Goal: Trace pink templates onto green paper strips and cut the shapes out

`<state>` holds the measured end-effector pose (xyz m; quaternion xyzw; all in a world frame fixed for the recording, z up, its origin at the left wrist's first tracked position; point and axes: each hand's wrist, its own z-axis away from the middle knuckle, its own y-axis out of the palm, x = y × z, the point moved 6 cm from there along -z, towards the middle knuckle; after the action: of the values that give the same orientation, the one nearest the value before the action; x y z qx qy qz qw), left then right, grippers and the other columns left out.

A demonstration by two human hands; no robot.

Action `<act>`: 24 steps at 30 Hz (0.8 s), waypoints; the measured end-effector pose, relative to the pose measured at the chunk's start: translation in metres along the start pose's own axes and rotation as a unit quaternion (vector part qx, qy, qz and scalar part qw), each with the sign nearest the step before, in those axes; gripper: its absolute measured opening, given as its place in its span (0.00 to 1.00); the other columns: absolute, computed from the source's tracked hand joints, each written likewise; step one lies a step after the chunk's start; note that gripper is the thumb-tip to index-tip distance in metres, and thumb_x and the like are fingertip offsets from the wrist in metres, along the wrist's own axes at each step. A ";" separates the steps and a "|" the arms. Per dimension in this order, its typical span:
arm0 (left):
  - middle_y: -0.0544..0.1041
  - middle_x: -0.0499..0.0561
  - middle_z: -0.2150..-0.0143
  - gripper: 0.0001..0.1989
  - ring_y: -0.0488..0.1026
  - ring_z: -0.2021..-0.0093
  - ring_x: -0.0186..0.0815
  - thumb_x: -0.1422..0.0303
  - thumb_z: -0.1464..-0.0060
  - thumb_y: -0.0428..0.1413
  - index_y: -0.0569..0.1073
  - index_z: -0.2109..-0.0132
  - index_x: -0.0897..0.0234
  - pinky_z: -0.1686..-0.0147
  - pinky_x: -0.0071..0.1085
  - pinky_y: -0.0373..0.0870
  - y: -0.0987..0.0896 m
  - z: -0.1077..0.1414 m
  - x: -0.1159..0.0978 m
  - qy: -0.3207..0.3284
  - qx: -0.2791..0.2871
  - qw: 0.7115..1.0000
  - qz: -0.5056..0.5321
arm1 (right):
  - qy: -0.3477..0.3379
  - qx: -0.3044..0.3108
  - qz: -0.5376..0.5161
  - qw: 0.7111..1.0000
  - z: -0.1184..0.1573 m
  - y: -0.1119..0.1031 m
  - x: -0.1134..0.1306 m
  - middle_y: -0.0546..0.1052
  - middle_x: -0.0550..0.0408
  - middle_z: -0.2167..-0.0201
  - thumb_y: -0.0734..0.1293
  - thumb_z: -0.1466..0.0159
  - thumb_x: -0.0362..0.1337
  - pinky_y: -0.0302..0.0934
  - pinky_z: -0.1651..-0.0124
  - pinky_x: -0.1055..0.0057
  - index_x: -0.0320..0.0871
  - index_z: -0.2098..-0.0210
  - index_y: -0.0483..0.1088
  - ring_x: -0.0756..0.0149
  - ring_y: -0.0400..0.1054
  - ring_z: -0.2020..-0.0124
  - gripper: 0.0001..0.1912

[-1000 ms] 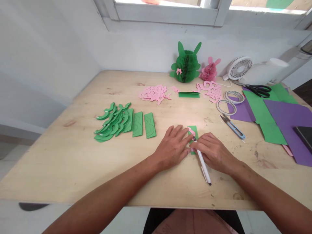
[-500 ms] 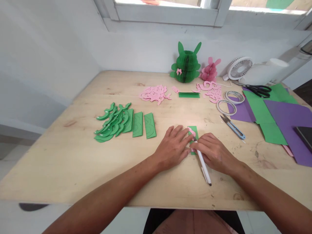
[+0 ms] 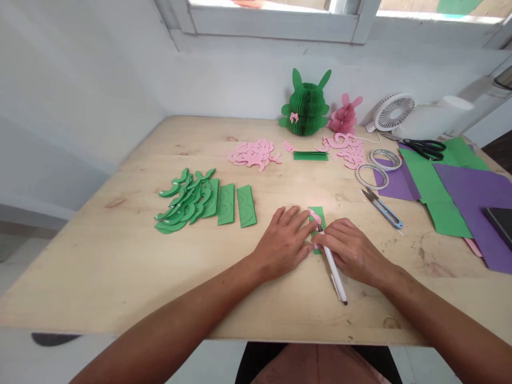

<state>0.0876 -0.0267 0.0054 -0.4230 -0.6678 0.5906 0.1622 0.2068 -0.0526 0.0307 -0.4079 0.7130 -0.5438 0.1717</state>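
Observation:
My right hand [image 3: 352, 249] is closed around a white pen [image 3: 334, 274], its tip at the edge of a pink paper cutout [image 3: 314, 215]. The cutout lies on a small green paper strip [image 3: 318, 209], partly covered by my fingers. My left hand [image 3: 283, 242] rests flat with fingers spread, its fingertips touching the cutout and strip from the left. Further left are two green strips with drawn curved outlines [image 3: 246, 206] and a pile of green scalloped cutouts [image 3: 184, 205].
Pink paper pieces [image 3: 253, 153] and a folded green strip [image 3: 310, 156] lie behind my hands. Green [image 3: 308, 109] and pink [image 3: 343, 118] paper figures stand by the wall. To the right are tape rolls [image 3: 372, 177], thread snips [image 3: 383, 208], black scissors [image 3: 424, 148], purple paper [image 3: 476, 197] and a white fan [image 3: 394, 113].
The pen tip has shifted very slightly along the pink cutout's edge. Both hands otherwise stay in place.

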 end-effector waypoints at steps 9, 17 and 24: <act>0.62 0.56 0.38 0.21 0.55 0.38 0.48 0.64 0.41 0.48 0.64 0.42 0.62 0.41 0.49 0.51 -0.001 0.000 0.000 -0.001 0.000 1.000 -0.004 | 0.000 -0.002 -0.001 1.000 -0.001 -0.002 0.001 0.72 0.53 0.73 0.56 0.35 0.26 0.55 0.61 0.66 0.41 0.64 0.68 0.64 0.65 0.67 0.10; 0.62 0.54 0.37 0.21 0.53 0.37 0.49 0.64 0.39 0.46 0.63 0.41 0.63 0.41 0.49 0.50 0.001 0.001 0.000 0.007 -0.008 1.000 -0.006 | 0.001 0.005 -0.004 1.000 0.000 0.000 0.000 0.72 0.53 0.73 0.57 0.35 0.26 0.55 0.60 0.66 0.41 0.63 0.68 0.64 0.65 0.66 0.10; 0.63 0.53 0.37 0.21 0.54 0.38 0.49 0.64 0.40 0.47 0.63 0.41 0.63 0.40 0.48 0.49 0.001 0.001 0.000 0.006 -0.005 1.000 -0.006 | 0.003 0.002 -0.004 1.000 0.000 0.000 0.000 0.72 0.53 0.74 0.56 0.35 0.27 0.55 0.60 0.66 0.41 0.63 0.68 0.64 0.65 0.67 0.10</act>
<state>0.0874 -0.0276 0.0044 -0.4232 -0.6726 0.5835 0.1674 0.2067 -0.0527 0.0306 -0.4086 0.7107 -0.5472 0.1687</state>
